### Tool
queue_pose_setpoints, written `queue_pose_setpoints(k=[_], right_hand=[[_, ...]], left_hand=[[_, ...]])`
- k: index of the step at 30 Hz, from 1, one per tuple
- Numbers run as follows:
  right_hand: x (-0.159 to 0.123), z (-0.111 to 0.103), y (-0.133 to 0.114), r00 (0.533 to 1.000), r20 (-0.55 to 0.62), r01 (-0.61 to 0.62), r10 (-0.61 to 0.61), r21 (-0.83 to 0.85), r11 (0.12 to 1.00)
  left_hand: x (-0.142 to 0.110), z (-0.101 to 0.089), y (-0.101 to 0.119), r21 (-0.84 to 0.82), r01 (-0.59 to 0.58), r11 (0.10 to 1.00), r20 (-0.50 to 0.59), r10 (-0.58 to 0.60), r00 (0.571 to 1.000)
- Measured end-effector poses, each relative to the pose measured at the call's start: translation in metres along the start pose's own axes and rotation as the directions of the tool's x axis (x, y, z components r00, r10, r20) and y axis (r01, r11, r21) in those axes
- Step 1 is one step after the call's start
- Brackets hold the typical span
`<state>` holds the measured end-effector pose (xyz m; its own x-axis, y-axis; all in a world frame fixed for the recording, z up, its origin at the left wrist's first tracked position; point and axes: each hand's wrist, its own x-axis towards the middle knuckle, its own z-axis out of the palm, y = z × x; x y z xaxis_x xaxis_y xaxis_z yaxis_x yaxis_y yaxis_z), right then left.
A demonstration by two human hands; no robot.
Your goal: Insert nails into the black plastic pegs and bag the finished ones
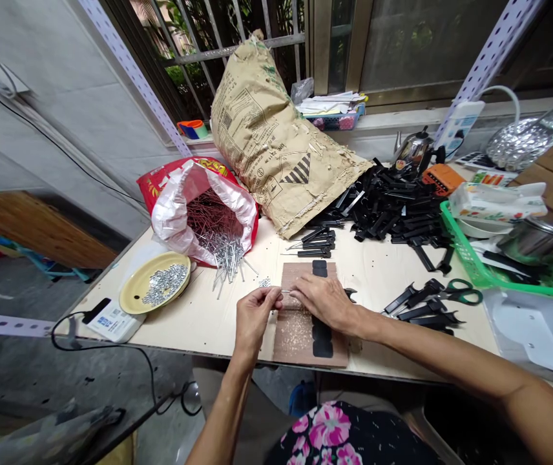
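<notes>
My left hand (pixel 256 313) is closed, thumb and finger pinching the end of a thin metal rod (pixel 285 292). My right hand (pixel 323 300) curls over the wooden board (pixel 293 352), fingers pressed together near the rod's other end. From beneath it, on the right, pokes the dark tip of a black plastic piece (pixel 351 294); the rest is hidden under the palm. Black pads (pixel 322 342) and pale crumbs lie on the board. Just beyond are several black pieces with rods (pixel 316 244). Small metal bits (pixel 264 282) rest beside the board.
On the left, a yellow dish (pixel 128 294) holds small metal bits, beside an open bag (pixel 170 216) of metal rods. A big paper sack (pixel 276 148) leans behind, near a heap of black pieces (pixel 393 200). Scissors (pixel 465 292) and a green basket (pixel 470 261) are at right.
</notes>
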<state>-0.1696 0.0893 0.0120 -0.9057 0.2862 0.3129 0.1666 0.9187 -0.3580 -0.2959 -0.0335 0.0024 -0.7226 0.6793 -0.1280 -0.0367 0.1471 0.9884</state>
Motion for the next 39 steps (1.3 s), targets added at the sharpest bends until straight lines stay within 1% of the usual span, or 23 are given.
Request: queue_pose_setpoints(k=[2, 7, 10, 12, 15, 18, 20, 22, 24, 27, 29, 31, 33, 34, 37, 38, 39], right_hand=[[-0.0004, -0.0002, 0.0012, 1.000, 0.009, -0.005, 0.005, 0.075, 0.997], [-0.0008, 0.0007, 0.0007, 0.999, 0.034, -0.027, 0.028, -0.021, 0.999], [-0.0002, 0.0008, -0.0009, 0.998, 0.027, -0.055, 0.053, 0.098, 0.994], [0.0006, 0.0013, -0.0022, 0.998, -0.002, -0.066, 0.066, 0.135, 0.989], [0.0014, 0.0042, -0.0038, 0.999, -0.047, -0.026, 0.028, 0.037, 0.999], [0.0010, 0.0081, -0.0041, 0.998, -0.069, 0.000, -0.003, -0.040, 0.999], [0.0006, 0.0091, -0.0039, 0.998, -0.060, -0.038, 0.036, -0.036, 0.999], [0.0002, 0.0082, -0.0037, 0.996, -0.038, -0.078, 0.078, 0.017, 0.997], [0.0001, 0.0065, -0.0036, 0.996, -0.024, -0.084, 0.086, 0.067, 0.994], [-0.0003, 0.0055, -0.0028, 0.997, -0.009, -0.072, 0.072, 0.036, 0.997], [-0.0008, 0.0068, -0.0018, 0.995, 0.014, -0.095, 0.094, 0.032, 0.995], [-0.0013, 0.0083, -0.0004, 0.993, 0.028, -0.117, 0.115, 0.115, 0.986], [-0.0015, 0.0083, 0.0009, 0.995, 0.017, -0.104, 0.103, 0.211, 0.972], [-0.0015, 0.0073, 0.0014, 0.996, 0.009, -0.089, 0.089, 0.224, 0.970], [-0.0008, 0.0025, 0.0019, 0.997, 0.017, -0.082, 0.081, 0.133, 0.988], [-0.0005, 0.0010, 0.0021, 0.995, 0.027, -0.095, 0.092, 0.117, 0.989], [-0.0002, 0.0001, 0.0023, 0.993, 0.040, -0.114, 0.110, 0.137, 0.984]], left_hand=[[0.0005, 0.0004, 0.0001, -0.038, 0.012, 0.999, 0.010, -0.012, 1.000], [0.0013, 0.0015, -0.0002, -0.035, 0.015, 0.999, 0.000, -0.015, 1.000], [0.0014, 0.0019, 0.0002, -0.033, -0.005, 0.999, -0.012, 0.004, 1.000], [0.0013, 0.0022, 0.0004, -0.013, -0.018, 1.000, -0.033, 0.017, 0.999], [0.0010, 0.0030, 0.0004, -0.022, -0.020, 1.000, -0.058, 0.018, 0.998], [0.0009, 0.0039, 0.0008, -0.065, -0.011, 0.998, -0.050, 0.008, 0.999], [0.0010, 0.0042, 0.0016, -0.074, -0.005, 0.997, -0.049, 0.001, 0.999], [0.0013, 0.0043, 0.0025, -0.077, -0.006, 0.997, -0.052, 0.002, 0.999], [0.0016, 0.0039, 0.0028, -0.068, -0.016, 0.998, -0.046, 0.013, 0.999], [0.0023, 0.0031, 0.0017, -0.012, -0.028, 1.000, -0.036, 0.028, 0.999], [0.0030, 0.0027, 0.0007, 0.022, -0.040, 0.999, -0.031, 0.040, 0.999], [0.0038, 0.0028, 0.0001, 0.026, -0.049, 0.998, -0.021, 0.050, 0.999], [0.0045, 0.0033, 0.0000, 0.005, -0.047, 0.999, -0.009, 0.047, 0.999], [0.0046, 0.0035, 0.0000, 0.000, -0.043, 0.999, -0.006, 0.043, 0.999], [0.0046, 0.0039, 0.0000, 0.029, -0.040, 0.999, -0.005, 0.040, 0.999], [0.0045, 0.0039, -0.0003, 0.041, -0.043, 0.998, -0.007, 0.043, 0.999], [0.0045, 0.0038, -0.0006, 0.048, -0.047, 0.998, -0.007, 0.047, 0.999]])
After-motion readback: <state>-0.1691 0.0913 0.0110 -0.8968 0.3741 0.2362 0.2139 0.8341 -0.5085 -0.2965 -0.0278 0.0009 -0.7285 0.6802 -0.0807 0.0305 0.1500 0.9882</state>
